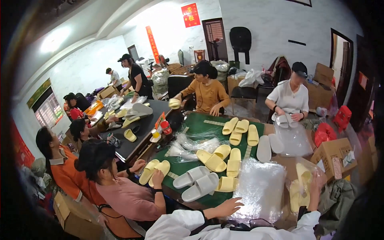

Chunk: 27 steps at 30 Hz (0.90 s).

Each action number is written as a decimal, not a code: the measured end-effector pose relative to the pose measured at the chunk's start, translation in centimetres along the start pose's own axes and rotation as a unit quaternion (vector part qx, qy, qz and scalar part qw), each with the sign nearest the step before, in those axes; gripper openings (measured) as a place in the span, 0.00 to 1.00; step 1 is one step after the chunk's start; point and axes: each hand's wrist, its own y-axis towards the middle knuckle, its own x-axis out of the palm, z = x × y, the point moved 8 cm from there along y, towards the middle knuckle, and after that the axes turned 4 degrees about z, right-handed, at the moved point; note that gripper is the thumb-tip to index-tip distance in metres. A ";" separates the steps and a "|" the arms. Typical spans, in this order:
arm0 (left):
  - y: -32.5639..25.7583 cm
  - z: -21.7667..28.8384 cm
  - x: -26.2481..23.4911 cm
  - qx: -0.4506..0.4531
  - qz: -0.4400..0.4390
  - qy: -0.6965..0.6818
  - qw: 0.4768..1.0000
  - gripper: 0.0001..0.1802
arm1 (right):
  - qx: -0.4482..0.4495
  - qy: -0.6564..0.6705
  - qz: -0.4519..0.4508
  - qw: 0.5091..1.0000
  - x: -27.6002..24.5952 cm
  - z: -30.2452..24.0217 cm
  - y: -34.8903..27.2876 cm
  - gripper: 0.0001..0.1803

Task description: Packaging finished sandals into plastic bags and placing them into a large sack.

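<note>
My left hand (225, 208) lies with its fingers stretched out at the near left edge of a stack of clear plastic bags (261, 188). At the right, my right hand (317, 185) grips the side of a clear plastic bag with a pair of yellow slippers (298, 196) in it; its fingertips are partly hidden. Just beyond my left hand are a yellow slipper (227, 184) and a pair of grey slippers (197, 183). More yellow slippers (214, 160) lie farther up the green table.
Co-workers sit around the green table (170, 154); one at its left touches yellow slippers (154, 172). Opposite, a person in white handles white slippers (283, 121) over a bag. A cardboard box (334, 154) stands at the right. Thin clear strips (196, 146) lie mid-table.
</note>
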 end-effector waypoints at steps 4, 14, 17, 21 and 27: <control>-3.0 -2.3 0.7 -0.057 0.011 -0.014 0.998 0.15 | -0.060 -0.157 -0.010 0.986 3.6 0.8 -2.3 0.19; -4.0 -2.5 0.1 -0.107 -0.004 -0.022 0.994 0.15 | 0.285 0.246 -0.001 0.926 18.9 19.2 -12.0 0.22; -3.7 -2.6 0.2 -0.094 -0.001 -0.019 0.995 0.15 | 0.284 0.267 -0.018 0.921 19.3 20.1 -12.6 0.22; -3.5 -2.4 0.2 -0.105 -0.013 -0.008 0.994 0.15 | 0.277 0.133 0.043 0.951 16.9 17.7 -14.3 0.23; -4.3 -6.3 0.2 -0.135 0.054 0.095 0.985 0.16 | 0.175 -0.062 0.216 0.959 11.7 7.7 -17.9 0.37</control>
